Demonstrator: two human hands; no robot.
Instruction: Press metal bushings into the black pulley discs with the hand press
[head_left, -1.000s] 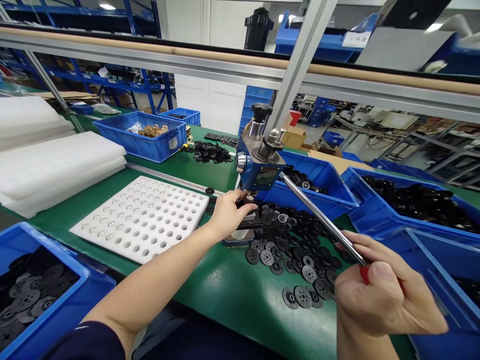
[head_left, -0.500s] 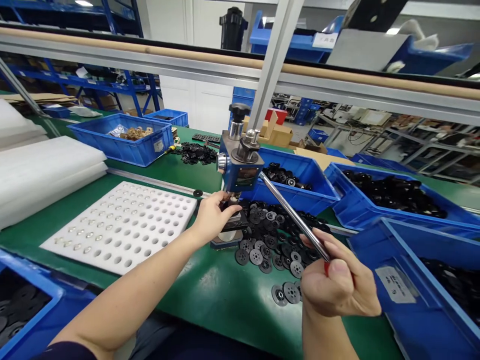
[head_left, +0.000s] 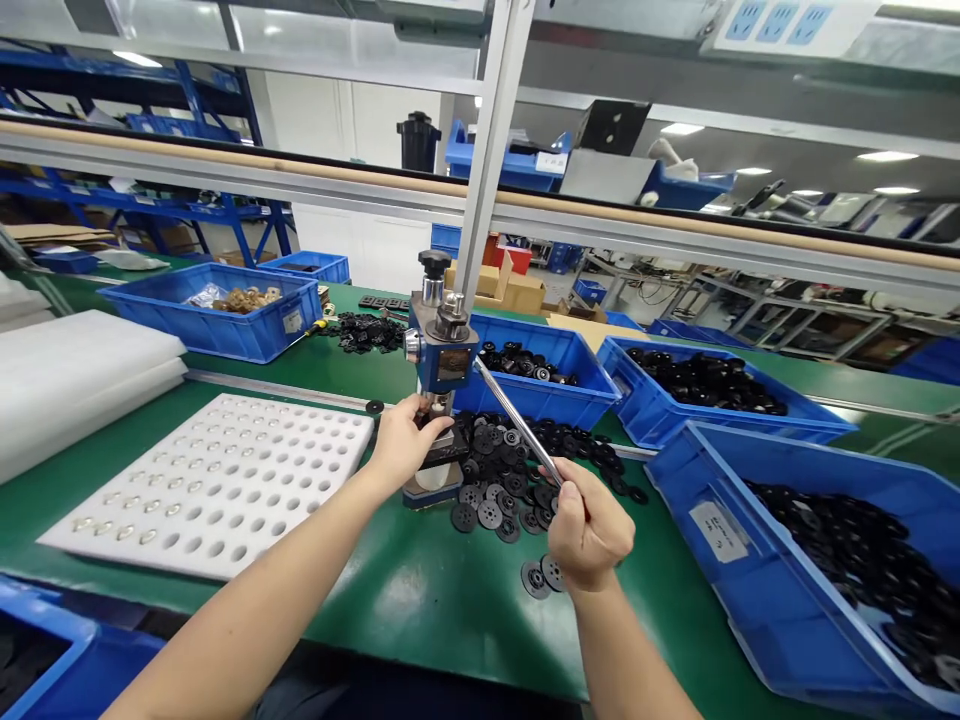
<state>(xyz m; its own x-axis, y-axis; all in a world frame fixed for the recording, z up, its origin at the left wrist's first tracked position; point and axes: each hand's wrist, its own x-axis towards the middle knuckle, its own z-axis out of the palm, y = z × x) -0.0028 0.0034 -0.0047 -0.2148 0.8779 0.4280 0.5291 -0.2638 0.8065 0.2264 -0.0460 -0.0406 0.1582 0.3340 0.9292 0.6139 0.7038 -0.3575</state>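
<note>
A blue hand press (head_left: pixel 446 355) with a black top knob stands mid-table. My left hand (head_left: pixel 401 440) is at its work spot, thumb and fingers closed together below the ram. What they pinch is mostly hidden by the fingers. My right hand (head_left: pixel 589 525) is wrapped round the end of the long metal press lever (head_left: pixel 514 415), which slants down toward me. Beside the press base, on the right, lies a heap of black round discs (head_left: pixel 495 490) with holes. Left of my left hand lies a white foam tray (head_left: pixel 300 480) whose holes partly hold small shiny pieces.
Blue bins of black parts (head_left: pixel 697 385) stand at the right and behind the press. Another blue bin (head_left: pixel 255 335) with brownish pieces sits back left, near a pile of small black parts (head_left: pixel 367 330). White foam sheets (head_left: pixel 82 370) are stacked left. A metal upright (head_left: pixel 487 150) rises behind the press.
My view has drawn back and tilted up, so the press and bins appear smaller and further left. Both hands keep their places at the press and on the lever.
</note>
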